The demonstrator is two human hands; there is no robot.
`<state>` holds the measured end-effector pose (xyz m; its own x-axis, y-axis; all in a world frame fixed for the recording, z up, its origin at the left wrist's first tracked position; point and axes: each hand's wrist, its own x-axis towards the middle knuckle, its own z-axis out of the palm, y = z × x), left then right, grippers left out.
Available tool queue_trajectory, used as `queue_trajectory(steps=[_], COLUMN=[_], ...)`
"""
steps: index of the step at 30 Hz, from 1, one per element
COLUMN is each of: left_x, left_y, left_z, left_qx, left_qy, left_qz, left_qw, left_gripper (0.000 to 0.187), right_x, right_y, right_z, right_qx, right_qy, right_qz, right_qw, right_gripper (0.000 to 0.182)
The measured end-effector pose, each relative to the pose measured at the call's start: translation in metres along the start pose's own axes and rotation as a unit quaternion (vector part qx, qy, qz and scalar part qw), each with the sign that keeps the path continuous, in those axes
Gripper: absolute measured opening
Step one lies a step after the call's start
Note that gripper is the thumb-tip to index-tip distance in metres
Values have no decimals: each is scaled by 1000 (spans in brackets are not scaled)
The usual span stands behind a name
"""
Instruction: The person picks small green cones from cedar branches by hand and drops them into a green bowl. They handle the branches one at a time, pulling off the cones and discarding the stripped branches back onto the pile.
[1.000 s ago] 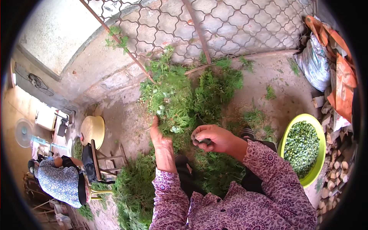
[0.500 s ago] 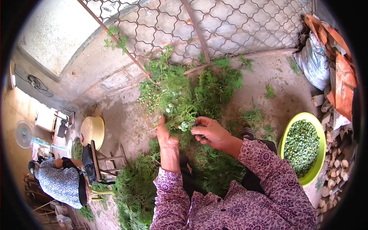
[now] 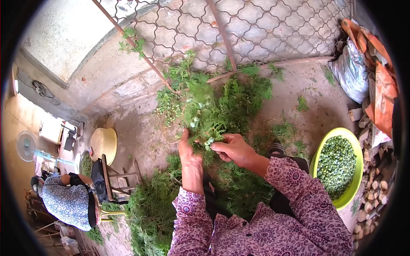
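Observation:
My left hand [image 3: 189, 158] grips the stem end of a bushy green conifer branch [image 3: 208, 112] and holds it up in front of me. My right hand [image 3: 232, 149] pinches a small cluster of pale green cones [image 3: 209, 142] on that branch, fingers closed on it. Both arms wear purple patterned sleeves. A yellow-green basin [image 3: 356, 147] filled with picked green cones [image 3: 335, 164] sits on the ground to my right.
Cut green branches [image 3: 151, 211] lie heaped on the concrete ground around my legs. A metal lattice gate [image 3: 256, 30] stands ahead. Sacks [image 3: 352, 70] and stacked firewood [image 3: 378, 183] are at right. Another person [image 3: 68, 202] sits at left beside a wooden stool [image 3: 117, 179] and a round lid [image 3: 102, 145].
My right hand moved from near my lap up to the branch and closed on a cone cluster. My left hand shifted the branch slightly right and up.

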<state>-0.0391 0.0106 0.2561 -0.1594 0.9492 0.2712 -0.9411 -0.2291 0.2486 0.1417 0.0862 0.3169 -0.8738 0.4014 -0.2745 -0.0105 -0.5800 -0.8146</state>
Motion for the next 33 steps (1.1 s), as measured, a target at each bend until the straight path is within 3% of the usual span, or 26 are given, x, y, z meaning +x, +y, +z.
queue_trajectory(steps=[1, 2, 3, 4, 5, 6, 7, 8, 10, 15, 21, 28, 30, 31, 33], left_x=[8, 14, 15, 8, -4, -11, -10, -3, 16, 22, 18, 13, 9, 17, 12], left_y=[-10, -17, -17, -6, 11, 19, 8, -4, -23, -29, -34, -32, -25, -29, -17], left_z=[26, 52, 70, 53, 21, 4, 25, 46, 84, 80, 59, 70, 63, 71, 66], left_qx=[90, 173, 169, 169, 111, 49, 104, 104, 222, 178, 195, 163, 154, 142, 137], left_qy=[221, 428, 444, 445, 261, 65, 156, 157, 450, 442, 411, 418, 380, 441, 420], left_qz=[74, 144, 153, 154, 120, 79, 123, 122, 159, 139, 108, 99, 88, 122, 130], left_qw=[968, 875, 867, 866, 951, 994, 975, 975, 850, 868, 884, 888, 908, 878, 888], left_gripper=[34, 32, 31, 31, 31, 31, 34, 34, 34, 30, 35, 35, 35, 32, 33], right_x=[-6, -11, -13, -15, -16, -18, -21, -22, -14, 2, -2, 4, 2, -4, -15], right_y=[-5, -8, -7, -6, -5, -8, -14, -18, -12, 7, -1, 5, 3, 1, -1], right_z=[2, 2, 1, -1, -2, 0, 3, 5, 4, -3, 8, 2, 2, 5, 7], right_qx=[-26, -52, -52, 24, 101, 103, 109, 114, 116, 48, -66, -17, 11, 19, 8], right_qy=[-10, -20, -21, -44, -65, -65, -54, -45, -35, -43, 32, -7, -29, -45, -73], right_qz=[-1, -2, -1, 22, 43, 43, 42, 40, 51, 32, -21, 58, 81, 93, 116], right_qw=[1000, 998, 998, 999, 992, 992, 992, 992, 991, 997, 997, 998, 996, 994, 990], right_gripper=[12, 12, 12, 13, 14, 14, 15, 16, 18, 24, 23, 15, 15, 15, 16])
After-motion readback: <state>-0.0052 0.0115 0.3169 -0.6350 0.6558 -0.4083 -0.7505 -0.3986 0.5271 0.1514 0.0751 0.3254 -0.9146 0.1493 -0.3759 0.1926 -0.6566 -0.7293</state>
